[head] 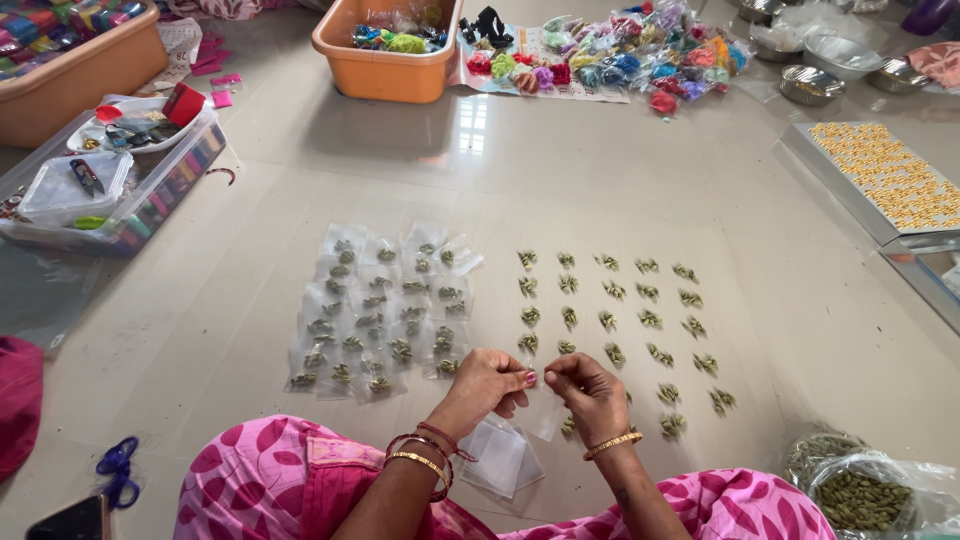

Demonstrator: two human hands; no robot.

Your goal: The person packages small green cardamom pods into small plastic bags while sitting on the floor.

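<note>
Viewpoint: a head camera looks down at a person sitting on a pale tiled floor, knees in pink patterned cloth at the bottom edge.
Left hand: the left hand has fingers curled, thumb and forefinger pinching one edge of a small clear plastic pouch.
Right hand: the right hand pinches the opposite edge of the same pouch; the two hands almost touch, held just above the floor.
Pouch: it hangs between the fingertips; whether its mouth is open or anything is inside cannot be told.
Spare pouches: a small stack of empty pouches lies on the floor just below the hands.
Unpacked piles: small green clusters sit in neat rows just beyond the right hand.
Packed pouches: filled pouches overlap in rows beyond the left hand.
Supply: a bag of green pods rests at the lower right.
Surroundings: an orange tub, colourful bundles and a clear storage box lie well apart.
Doing it well, as a judgement: rub the two layers apart at the rim, keep the mouth up, work close to the nearest pile, avoid brushing neighbouring rows.
</note>
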